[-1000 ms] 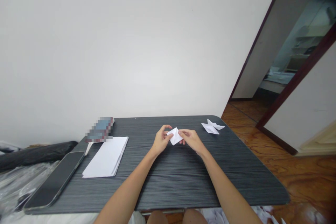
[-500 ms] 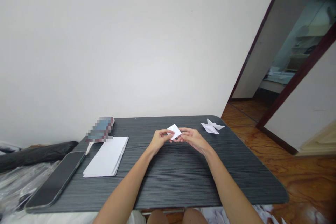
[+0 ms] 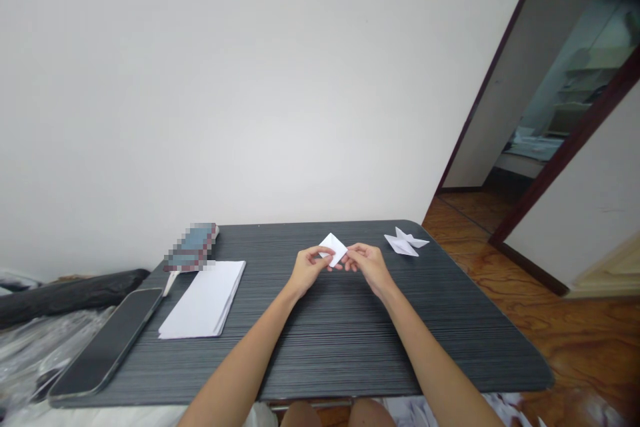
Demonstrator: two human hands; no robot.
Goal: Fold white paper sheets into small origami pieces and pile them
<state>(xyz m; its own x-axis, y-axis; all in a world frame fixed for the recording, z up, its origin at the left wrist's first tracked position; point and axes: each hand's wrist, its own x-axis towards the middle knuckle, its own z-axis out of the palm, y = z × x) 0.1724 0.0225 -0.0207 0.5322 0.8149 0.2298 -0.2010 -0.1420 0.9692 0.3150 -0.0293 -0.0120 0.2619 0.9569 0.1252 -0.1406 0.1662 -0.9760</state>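
Note:
A small white piece of folded paper [image 3: 334, 244], shaped like a diamond, is held up over the middle of the dark table. My left hand [image 3: 309, 268] pinches it from the left, thumb across its front face. At its right corner, my right hand [image 3: 369, 263] grips the edge between thumb and fingertips. Several fingertips behind the paper are partly hidden. To the right of my hands lie folded white paper boats [image 3: 401, 245], close against one another.
On the left of the dark striped table [image 3: 340, 340] lies a stack of white paper [image 3: 205, 300]. Beyond it is a blurred-out book-like object [image 3: 191, 248]. A phone [image 3: 107, 343] rests at the near left edge. A white wall [image 3: 300, 113] rises behind the table.
My right hand has shifted from behind the paper to its right corner, its fingers now closer together. The paper has turned slightly, with more of its face showing.

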